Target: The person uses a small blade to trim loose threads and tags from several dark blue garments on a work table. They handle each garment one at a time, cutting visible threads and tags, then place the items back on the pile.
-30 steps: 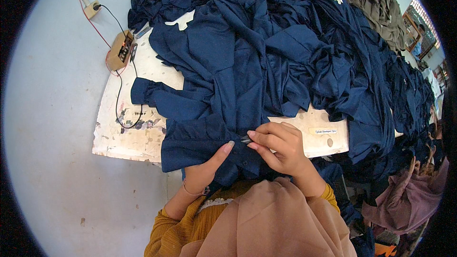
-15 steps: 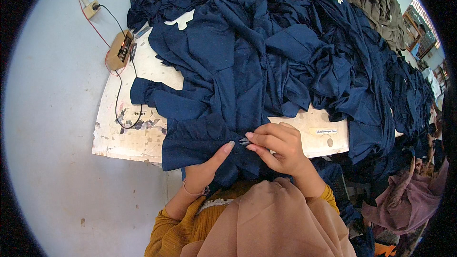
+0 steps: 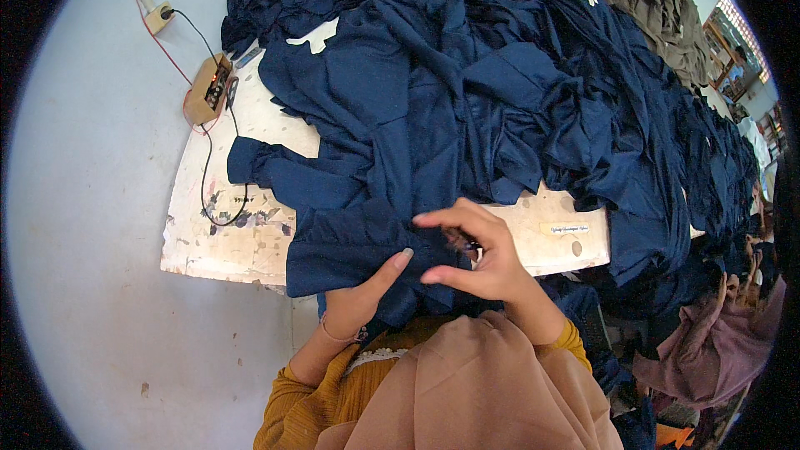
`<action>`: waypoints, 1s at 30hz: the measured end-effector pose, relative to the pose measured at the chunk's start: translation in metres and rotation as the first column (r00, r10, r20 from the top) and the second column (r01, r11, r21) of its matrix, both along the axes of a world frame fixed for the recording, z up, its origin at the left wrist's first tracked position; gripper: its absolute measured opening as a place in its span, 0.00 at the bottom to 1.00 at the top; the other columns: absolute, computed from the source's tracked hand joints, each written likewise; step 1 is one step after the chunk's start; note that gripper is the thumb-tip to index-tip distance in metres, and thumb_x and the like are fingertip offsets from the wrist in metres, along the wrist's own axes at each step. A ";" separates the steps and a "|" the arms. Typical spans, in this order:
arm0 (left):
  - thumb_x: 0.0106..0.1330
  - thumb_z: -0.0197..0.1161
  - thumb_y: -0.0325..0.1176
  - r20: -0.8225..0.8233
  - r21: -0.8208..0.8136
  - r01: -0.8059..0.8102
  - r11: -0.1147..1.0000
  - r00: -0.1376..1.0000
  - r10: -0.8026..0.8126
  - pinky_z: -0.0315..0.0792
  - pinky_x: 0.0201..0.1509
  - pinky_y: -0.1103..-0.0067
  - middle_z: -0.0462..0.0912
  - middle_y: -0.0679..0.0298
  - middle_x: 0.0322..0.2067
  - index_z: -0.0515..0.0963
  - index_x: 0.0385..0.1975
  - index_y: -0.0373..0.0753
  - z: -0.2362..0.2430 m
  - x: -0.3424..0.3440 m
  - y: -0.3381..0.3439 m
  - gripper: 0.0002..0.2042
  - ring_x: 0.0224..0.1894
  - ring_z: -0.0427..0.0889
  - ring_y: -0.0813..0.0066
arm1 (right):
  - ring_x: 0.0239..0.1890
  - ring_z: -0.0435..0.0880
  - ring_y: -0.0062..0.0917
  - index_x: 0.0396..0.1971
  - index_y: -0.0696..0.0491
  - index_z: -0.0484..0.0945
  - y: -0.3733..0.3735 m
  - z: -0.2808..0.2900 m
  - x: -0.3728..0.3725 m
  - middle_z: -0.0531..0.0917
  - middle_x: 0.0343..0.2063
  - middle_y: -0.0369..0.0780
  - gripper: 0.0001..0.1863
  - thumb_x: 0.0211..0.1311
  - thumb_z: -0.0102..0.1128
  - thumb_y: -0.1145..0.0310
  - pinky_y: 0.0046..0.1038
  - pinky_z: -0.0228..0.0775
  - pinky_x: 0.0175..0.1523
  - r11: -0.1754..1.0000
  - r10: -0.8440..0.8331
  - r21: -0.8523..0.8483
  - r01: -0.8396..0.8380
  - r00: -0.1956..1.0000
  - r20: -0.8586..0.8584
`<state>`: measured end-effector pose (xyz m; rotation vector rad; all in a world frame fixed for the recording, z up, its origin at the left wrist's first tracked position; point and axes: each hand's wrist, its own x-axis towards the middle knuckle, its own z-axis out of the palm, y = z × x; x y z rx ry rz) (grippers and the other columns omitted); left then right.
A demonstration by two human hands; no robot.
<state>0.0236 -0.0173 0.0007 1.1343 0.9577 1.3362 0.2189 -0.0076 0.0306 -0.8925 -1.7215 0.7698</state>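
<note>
A navy blue garment [image 3: 350, 237] lies along the near edge of the table, its hemmed end towards me. My left hand [image 3: 358, 296] grips that end, thumb on top and the other fingers hidden beneath the cloth. Over the cloth to its right, my right hand [image 3: 483, 254] has its thumb and index finger spread apart. Small dark thread snips [image 3: 461, 239] sit inside its palm, blurred and partly covered by the curled fingers.
More navy garments pile over the worn white table [image 3: 225, 254], with brown cloth [image 3: 658, 8] behind at right. A small wired box [image 3: 208, 92] with a black cable stands at the table's left edge by the wall. A mauve cloth [image 3: 708, 350] hangs at lower right.
My right thumb and index finger have parted from their pinch around the snips' tips, and the snips have shifted back into the palm. The left hand keeps its hold with little movement.
</note>
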 end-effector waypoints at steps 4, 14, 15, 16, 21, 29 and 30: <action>0.58 0.73 0.24 -0.098 -0.015 0.027 1.000 0.995 -0.028 0.73 0.56 0.77 0.84 0.62 0.46 0.81 0.47 0.32 -0.004 -0.002 -0.001 0.17 0.47 0.82 0.74 | 0.22 0.71 0.19 0.31 0.54 0.84 0.000 -0.017 -0.005 0.79 0.23 0.36 0.08 0.49 0.70 0.78 0.22 0.60 0.28 0.992 -0.078 0.103 0.072 0.995 0.056; 0.56 0.75 0.28 -0.038 0.010 -0.055 0.998 0.998 0.055 0.74 0.55 0.77 0.85 0.61 0.45 0.82 0.45 0.32 -0.002 0.001 -0.001 0.17 0.46 0.83 0.74 | 0.19 0.72 0.23 0.25 0.54 0.79 0.002 -0.023 0.048 0.74 0.18 0.37 0.09 0.56 0.70 0.68 0.24 0.61 0.26 0.921 0.367 0.198 -0.337 0.919 -0.144; 0.56 0.75 0.27 -0.010 0.003 -0.052 0.999 0.999 0.052 0.74 0.55 0.77 0.85 0.61 0.45 0.82 0.45 0.32 -0.003 0.001 -0.001 0.17 0.46 0.83 0.74 | 0.18 0.72 0.23 0.25 0.53 0.79 0.001 -0.015 0.038 0.74 0.17 0.36 0.09 0.54 0.72 0.66 0.24 0.60 0.26 0.964 0.219 0.171 -0.203 0.972 -0.080; 0.57 0.75 0.27 -0.009 -0.007 -0.027 1.000 1.000 0.027 0.74 0.55 0.77 0.85 0.61 0.45 0.82 0.45 0.32 -0.004 0.001 0.001 0.17 0.46 0.83 0.75 | 0.17 0.72 0.24 0.25 0.52 0.80 0.000 -0.002 0.020 0.73 0.17 0.36 0.10 0.52 0.74 0.65 0.25 0.60 0.25 0.986 0.061 0.157 -0.059 0.998 -0.010; 0.57 0.75 0.27 -0.127 0.040 -0.014 0.999 0.992 0.019 0.74 0.55 0.77 0.86 0.61 0.45 0.82 0.45 0.32 0.001 0.002 -0.002 0.17 0.46 0.84 0.75 | 0.18 0.73 0.26 0.27 0.49 0.82 -0.001 -0.019 -0.003 0.75 0.18 0.34 0.10 0.46 0.75 0.67 0.28 0.59 0.25 0.861 -0.340 0.465 0.207 0.913 0.224; 0.55 0.76 0.27 -0.338 0.098 -0.045 0.994 0.938 0.075 0.73 0.57 0.73 0.84 0.61 0.46 0.80 0.48 0.32 -0.008 -0.003 -0.004 0.20 0.47 0.82 0.69 | 0.20 0.75 0.28 0.27 0.48 0.82 -0.006 -0.007 0.011 0.75 0.18 0.32 0.05 0.52 0.70 0.66 0.30 0.59 0.26 0.870 0.431 0.134 -0.475 0.864 0.261; 0.54 0.76 0.27 -0.306 0.082 -0.047 0.996 0.950 0.070 0.73 0.57 0.73 0.84 0.61 0.46 0.80 0.48 0.32 -0.006 -0.003 -0.003 0.20 0.47 0.82 0.68 | 0.23 0.77 0.30 0.31 0.48 0.81 -0.011 0.003 0.014 0.78 0.24 0.35 0.05 0.57 0.67 0.65 0.31 0.63 0.29 0.893 0.428 0.053 -0.447 0.880 0.209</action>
